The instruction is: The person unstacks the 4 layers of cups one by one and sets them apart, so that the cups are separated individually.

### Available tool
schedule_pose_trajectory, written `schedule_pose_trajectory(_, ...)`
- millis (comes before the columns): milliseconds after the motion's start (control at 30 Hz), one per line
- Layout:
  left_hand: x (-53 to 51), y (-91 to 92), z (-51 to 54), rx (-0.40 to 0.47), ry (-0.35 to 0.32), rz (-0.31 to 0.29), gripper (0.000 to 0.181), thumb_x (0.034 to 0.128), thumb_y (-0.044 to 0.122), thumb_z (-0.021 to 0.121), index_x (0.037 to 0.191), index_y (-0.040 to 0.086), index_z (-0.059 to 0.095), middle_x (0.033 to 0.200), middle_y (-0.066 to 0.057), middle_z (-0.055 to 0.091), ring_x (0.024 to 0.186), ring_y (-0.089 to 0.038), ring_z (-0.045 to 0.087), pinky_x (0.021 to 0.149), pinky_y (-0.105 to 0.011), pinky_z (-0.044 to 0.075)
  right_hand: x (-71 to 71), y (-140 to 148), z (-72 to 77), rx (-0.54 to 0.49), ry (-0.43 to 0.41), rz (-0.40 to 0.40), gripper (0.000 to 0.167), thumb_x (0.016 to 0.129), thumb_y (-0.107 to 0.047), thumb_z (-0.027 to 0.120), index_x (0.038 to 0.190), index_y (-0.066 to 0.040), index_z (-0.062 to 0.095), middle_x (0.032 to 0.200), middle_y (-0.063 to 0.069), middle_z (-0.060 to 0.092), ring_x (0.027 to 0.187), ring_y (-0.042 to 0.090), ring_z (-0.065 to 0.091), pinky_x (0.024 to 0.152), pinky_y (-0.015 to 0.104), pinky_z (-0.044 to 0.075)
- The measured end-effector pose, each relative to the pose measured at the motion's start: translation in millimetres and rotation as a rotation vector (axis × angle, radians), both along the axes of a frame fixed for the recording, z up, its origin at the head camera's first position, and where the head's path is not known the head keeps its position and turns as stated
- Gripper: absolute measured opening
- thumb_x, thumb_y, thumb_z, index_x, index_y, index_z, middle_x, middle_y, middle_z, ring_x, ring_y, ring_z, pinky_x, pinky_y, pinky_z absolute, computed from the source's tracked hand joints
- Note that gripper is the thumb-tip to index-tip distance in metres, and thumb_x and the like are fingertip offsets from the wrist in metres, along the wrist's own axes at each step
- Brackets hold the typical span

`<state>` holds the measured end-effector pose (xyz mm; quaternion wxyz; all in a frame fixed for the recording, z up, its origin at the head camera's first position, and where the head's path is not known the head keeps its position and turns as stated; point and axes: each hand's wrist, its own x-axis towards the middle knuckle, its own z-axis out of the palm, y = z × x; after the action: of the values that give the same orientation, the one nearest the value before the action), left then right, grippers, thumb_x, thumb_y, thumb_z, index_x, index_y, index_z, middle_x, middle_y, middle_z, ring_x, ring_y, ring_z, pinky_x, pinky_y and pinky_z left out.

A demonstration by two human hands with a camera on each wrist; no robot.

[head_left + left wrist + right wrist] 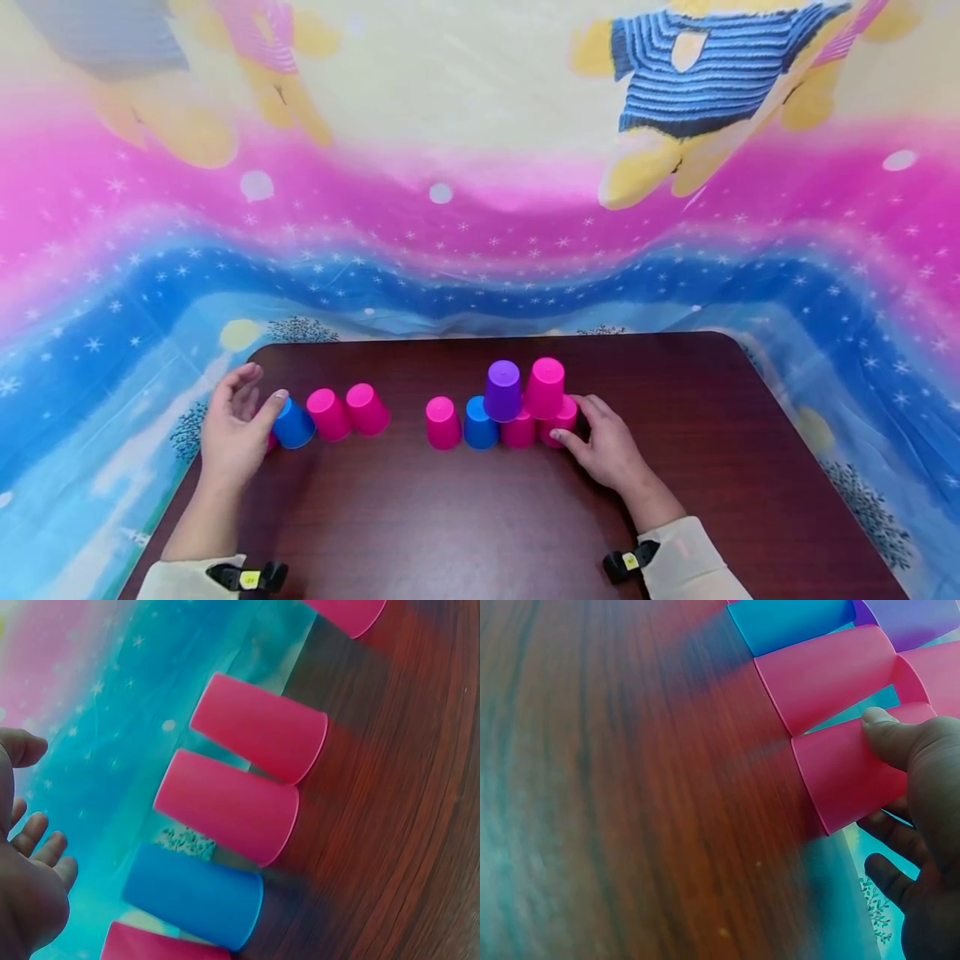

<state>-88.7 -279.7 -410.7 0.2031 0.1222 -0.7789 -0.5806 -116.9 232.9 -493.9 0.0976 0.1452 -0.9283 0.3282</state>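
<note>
My right hand (611, 446) grips the rightmost bottom pink cup (557, 427), thumb on its near side and fingers behind. That cup stands in a row with another pink cup (517, 432) and a blue cup (481, 423). On top of them, upside down, sit a purple cup (503, 390) and a pink cup (545, 388). My left hand (234, 425), fingers loosely bent and holding nothing, hovers by a blue cup (193, 896) at the left. A pink cup (161, 943) beside it is mostly hidden behind the hand in the head view.
Two more pink cups (328, 414) stand right of the left blue cup, upside down. A single pink cup (443, 423) is just left of the stacked group. The dark wooden table (450, 517) meets a printed cloth (450, 283) at its back and sides.
</note>
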Motion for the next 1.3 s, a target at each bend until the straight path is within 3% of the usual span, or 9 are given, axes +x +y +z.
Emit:
schedule_pose_trajectory(233,-1.6,13.4,-1.0,-0.029,-0.012,-0.077,0.067,0.0977,0.019,0.074,0.155,0.009,0.040,0.155,-0.011,0.046,0.147,-0.030,0.043,0.115,-0.023,0.038,-0.3,0.6,-0.1,-0.005,0.004,0.000,0.062,0.090,-0.034,0.083,0.140,-0.009,0.059,0.120,0.003,0.062,0.109,0.029,0.066,0.095,0.049,0.057)
schedule_pose_trajectory(567,-9.0,27.1,-8.2,-0.075,0.037,-0.185,0.070,0.0967,0.017,0.076,0.155,0.007,0.038,0.154,-0.013,0.046,0.146,-0.030,0.044,0.111,-0.019,0.040,0.8,1.7,0.1,-0.001,0.000,0.000,0.062,0.089,-0.034,0.084,0.140,-0.009,0.059,0.119,0.002,0.062,0.108,0.028,0.066,0.095,0.048,0.057)
schedule_pose_trajectory(800,-13.9,42.3,-9.7,-0.037,0.058,-0.258,0.074,0.0927,0.010,0.079,0.154,0.005,0.039,0.152,-0.012,0.047,0.146,-0.031,0.042,0.115,-0.022,0.038,0.1,0.7,-0.3,-0.007,-0.009,0.002,0.062,0.090,-0.034,0.083,0.140,-0.009,0.058,0.120,0.003,0.061,0.110,0.028,0.065,0.096,0.047,0.056)
schedule_pose_trajectory(967,-17.1,54.3,-12.8,-0.052,0.041,-0.301,0.077,0.0911,0.014,0.081,0.155,0.009,0.038,0.154,-0.011,0.046,0.147,-0.031,0.041,0.115,-0.022,0.038,0.6,0.9,-0.1,-0.012,-0.015,-0.001,0.062,0.089,-0.033,0.084,0.140,-0.008,0.058,0.120,0.003,0.061,0.109,0.028,0.065,0.095,0.048,0.057)
schedule_pose_trajectory(1300,-20.3,79.4,-21.8,-0.047,-0.025,-0.351,0.085,0.0882,0.022,0.085,0.157,0.014,0.036,0.158,-0.009,0.044,0.149,-0.032,0.038,0.113,-0.046,0.042,-1.1,1.6,-2.8,0.005,-0.005,0.001,0.062,0.089,-0.035,0.083,0.140,-0.011,0.059,0.119,0.000,0.060,0.108,0.022,0.064,0.095,0.045,0.057)
